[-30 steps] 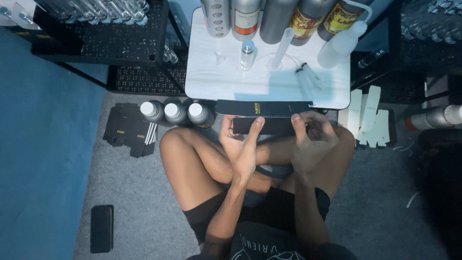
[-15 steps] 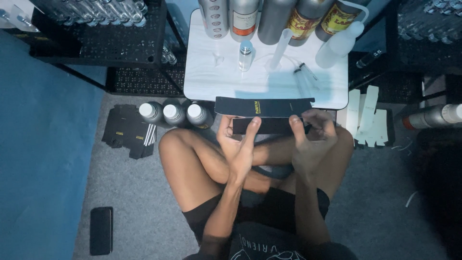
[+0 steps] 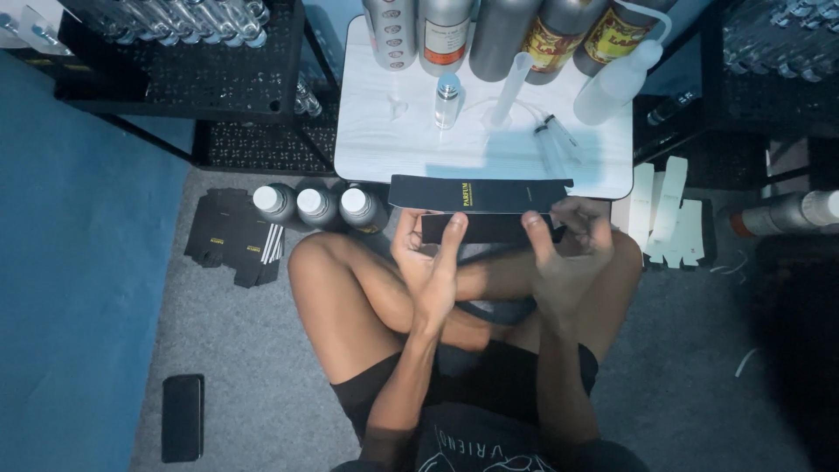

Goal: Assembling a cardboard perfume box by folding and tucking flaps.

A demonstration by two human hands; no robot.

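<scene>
The black carton (image 3: 485, 228) is held over the lap of a person seated cross-legged on the grey floor (image 3: 262, 350), just in front of the white table (image 3: 384, 140). Its long flap (image 3: 476, 193) stands open above the body, near the table edge. The carton appears to be thin card: light, fairly stiff along its length, easily creased at the folds, with a smooth and probably slightly slippery surface. It is best gripped at the two ends, with fingers on the long edges rather than the flat faces. The left hand (image 3: 428, 258) is closed on the left end, thumb and one finger raised against the front face. The right hand (image 3: 568, 245) is closed on the right end, fingers curled over the top corner. The hands are apart, one at each end. Both forearms rise from the lap, wrists bent inward. Three capped bottles (image 3: 319, 206) stand on the floor to the left, beside a stack of flat cartons (image 3: 232, 236).
</scene>
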